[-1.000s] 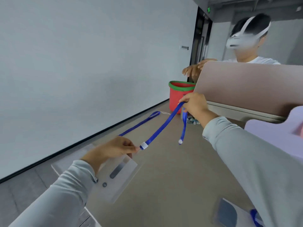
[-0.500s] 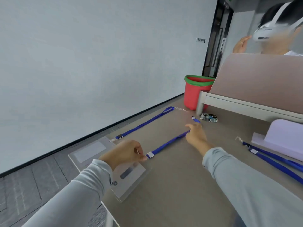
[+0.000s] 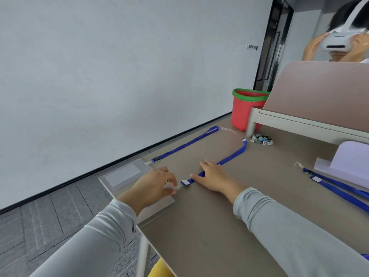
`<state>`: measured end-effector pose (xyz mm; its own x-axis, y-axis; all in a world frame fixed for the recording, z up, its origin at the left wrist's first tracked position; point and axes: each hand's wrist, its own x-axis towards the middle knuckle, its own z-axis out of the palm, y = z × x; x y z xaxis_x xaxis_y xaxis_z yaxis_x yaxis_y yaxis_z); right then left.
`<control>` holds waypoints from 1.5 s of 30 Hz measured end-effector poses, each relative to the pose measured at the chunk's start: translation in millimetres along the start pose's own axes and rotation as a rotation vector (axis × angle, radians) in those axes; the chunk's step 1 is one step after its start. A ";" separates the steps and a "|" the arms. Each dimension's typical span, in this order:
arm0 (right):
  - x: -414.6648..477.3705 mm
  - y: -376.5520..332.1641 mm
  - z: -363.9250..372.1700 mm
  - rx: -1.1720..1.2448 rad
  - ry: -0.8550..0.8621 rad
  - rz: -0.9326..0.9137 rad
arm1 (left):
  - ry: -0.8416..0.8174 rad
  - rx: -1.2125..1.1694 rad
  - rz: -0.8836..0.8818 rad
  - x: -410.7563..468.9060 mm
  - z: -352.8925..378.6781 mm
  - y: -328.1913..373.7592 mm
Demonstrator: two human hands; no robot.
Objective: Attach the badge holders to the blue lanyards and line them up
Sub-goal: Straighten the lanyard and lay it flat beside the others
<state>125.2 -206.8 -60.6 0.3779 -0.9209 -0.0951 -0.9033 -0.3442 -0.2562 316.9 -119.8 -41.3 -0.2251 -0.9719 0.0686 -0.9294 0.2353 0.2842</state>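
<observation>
The left hand [image 3: 153, 186] lies over a badge holder [image 3: 159, 205] at the table's [image 3: 219, 226] left edge, its grip pinched on the end of a blue lanyard [image 3: 231, 156] beside its white tag. The right hand [image 3: 215, 176] has its grip spread, flat fingers pressing that lanyard onto the table. A second lanyard [image 3: 185, 144] lies nearer the wall.

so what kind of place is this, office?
Probably an office or lab workspace: a desk with a divider panel, grey carpet tiles on the floor, and a second person wearing a headset behind the divider.
</observation>
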 end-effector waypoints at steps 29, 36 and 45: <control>37.4 -25.9 13.5 -0.091 0.019 0.111 | -0.003 -0.003 0.017 -59.1 9.3 -36.3; 43.8 -32.8 14.1 -0.104 0.017 0.089 | 0.085 -0.076 -0.059 -60.1 15.2 -36.6; 45.6 -35.8 15.6 -0.093 0.021 0.094 | 0.057 0.024 -0.155 -61.3 25.5 -33.6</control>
<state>177.9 -233.6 -70.7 0.2873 -0.9532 -0.0944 -0.9498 -0.2708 -0.1565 354.5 -68.1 -79.4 -0.0617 -0.9949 0.0802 -0.9585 0.0815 0.2732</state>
